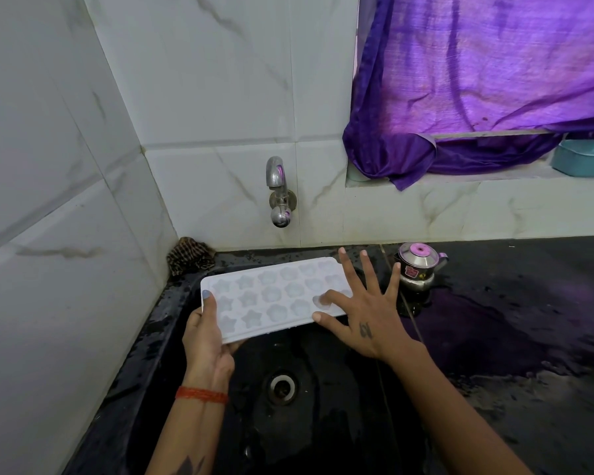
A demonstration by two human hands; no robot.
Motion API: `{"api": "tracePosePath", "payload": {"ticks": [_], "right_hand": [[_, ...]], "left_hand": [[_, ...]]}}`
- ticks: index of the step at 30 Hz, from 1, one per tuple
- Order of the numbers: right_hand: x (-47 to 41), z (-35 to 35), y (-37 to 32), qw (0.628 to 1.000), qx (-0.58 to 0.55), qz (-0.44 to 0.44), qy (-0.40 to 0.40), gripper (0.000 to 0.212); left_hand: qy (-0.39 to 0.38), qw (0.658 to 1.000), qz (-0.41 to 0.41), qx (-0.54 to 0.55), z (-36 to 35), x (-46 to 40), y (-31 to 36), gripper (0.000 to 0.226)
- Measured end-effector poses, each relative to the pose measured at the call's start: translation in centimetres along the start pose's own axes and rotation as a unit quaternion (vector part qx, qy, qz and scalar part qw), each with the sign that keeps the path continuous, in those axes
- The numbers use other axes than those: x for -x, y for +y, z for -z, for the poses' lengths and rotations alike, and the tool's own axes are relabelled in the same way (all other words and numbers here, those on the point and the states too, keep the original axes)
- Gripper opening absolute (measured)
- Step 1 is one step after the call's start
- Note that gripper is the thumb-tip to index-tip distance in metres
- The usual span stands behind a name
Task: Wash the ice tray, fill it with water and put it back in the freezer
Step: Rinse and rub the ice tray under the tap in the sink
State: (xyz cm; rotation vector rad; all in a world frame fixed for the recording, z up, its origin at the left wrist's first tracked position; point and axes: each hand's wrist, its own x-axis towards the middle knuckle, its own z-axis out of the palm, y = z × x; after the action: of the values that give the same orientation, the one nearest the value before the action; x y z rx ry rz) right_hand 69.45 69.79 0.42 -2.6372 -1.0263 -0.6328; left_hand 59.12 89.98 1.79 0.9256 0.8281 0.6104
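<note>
The white plastic ice tray [275, 296] with star and flower shaped cups is held flat over the black sink [323, 389], just below the shiny metal tap [279, 192] on the white tiled wall [203, 97]. The left hand [208, 341] grips the tray's near left corner, thumb on top and fingers curled under it. The right hand [364, 313] is spread wide with straight fingers, and one fingertip [323, 299] presses into a cup near the right end.

What could go wrong? Only one hand really holds the tray, and only at a corner. If the right hand pushes down too hard, I think the tray could tip and drop into the sink. The sink and the dark surface [511, 320] look wet, so things may be slippery. The small steel kettle with a pink lid knob [420, 265] stands close to the right hand's fingers, so a quick move could knock it over.

The tray's cups look empty to me; I see no ice, and I cannot tell if a little water sits in them. No water comes from the tap. The sink holds no pool of water, and its round metal drain [282, 387] is open. The kettle's lid is on, so what is inside is hidden. A teal plastic tub [583, 157] sits on the window ledge under the purple curtain [494, 70]; I cannot see into it. A brown striped rag [190, 256] sits bunched in the corner.
</note>
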Motion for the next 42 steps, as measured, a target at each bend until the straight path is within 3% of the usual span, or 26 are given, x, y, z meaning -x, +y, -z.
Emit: {"api": "tracePosePath", "payload": {"ticks": [10, 14, 29, 36, 42], "right_hand": [[-0.1, 1.3, -0.5, 0.992, -0.1, -0.013, -0.077, 0.074], [-0.2, 1.7, -0.6, 0.988, -0.111, -0.014, -0.107, 0.067], [-0.7, 2.4, -1.4, 0.984, -0.163, 0.011, -0.074, 0.051], [-0.9, 2.4, -2.2, 0.987, -0.119, 0.034, -0.102, 0.066], [-1.1, 2.8, -2.5, 0.978, -0.149, 0.031, -0.143, 0.069]], "left_hand": [[-0.001, 1.0, -0.001, 0.0, 0.0, 0.2, 0.1, 0.03], [0.001, 1.0, 0.001, 0.001, 0.1, 0.4, 0.1, 0.028], [-0.006, 1.0, -0.002, 0.009, -0.1, 0.7, 0.2, 0.023], [-0.005, 1.0, 0.003, 0.011, -0.4, 0.9, 0.3, 0.021], [-0.001, 1.0, -0.001, 0.003, -0.4, 0.8, 0.4, 0.021]]}}
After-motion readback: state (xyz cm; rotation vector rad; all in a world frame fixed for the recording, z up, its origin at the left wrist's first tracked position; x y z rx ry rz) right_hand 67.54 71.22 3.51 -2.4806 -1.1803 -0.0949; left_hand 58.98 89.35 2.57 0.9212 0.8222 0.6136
